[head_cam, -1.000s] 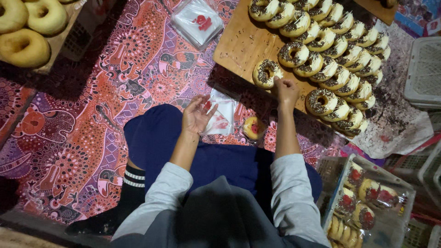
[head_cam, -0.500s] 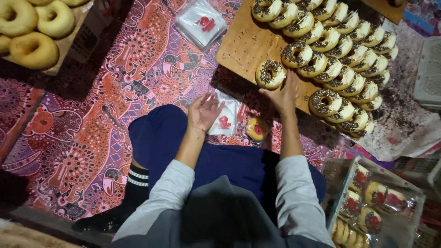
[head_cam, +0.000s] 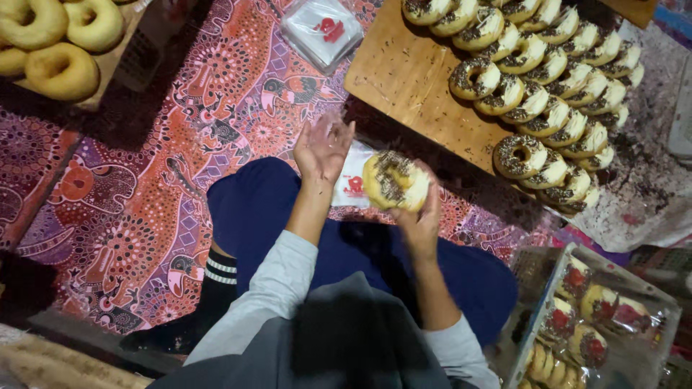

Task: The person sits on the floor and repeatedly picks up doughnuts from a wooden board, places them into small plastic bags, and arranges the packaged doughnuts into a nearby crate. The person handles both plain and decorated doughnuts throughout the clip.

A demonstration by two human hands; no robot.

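Chocolate-sprinkled doughnut (head_cam: 395,180) sits in our right hand (head_cam: 418,216); left hand (head_cam: 322,148) spread empty; loose sprinkles probably shed if tilted.

Both arms reach forward from grey sleeves, bent a little at the elbows. The left hand (head_cam: 323,148) is up and open, palm facing up, with the fingers (head_cam: 339,133) spread apart. The right hand (head_cam: 418,216) is lifted too, and its fingers curl around something round.
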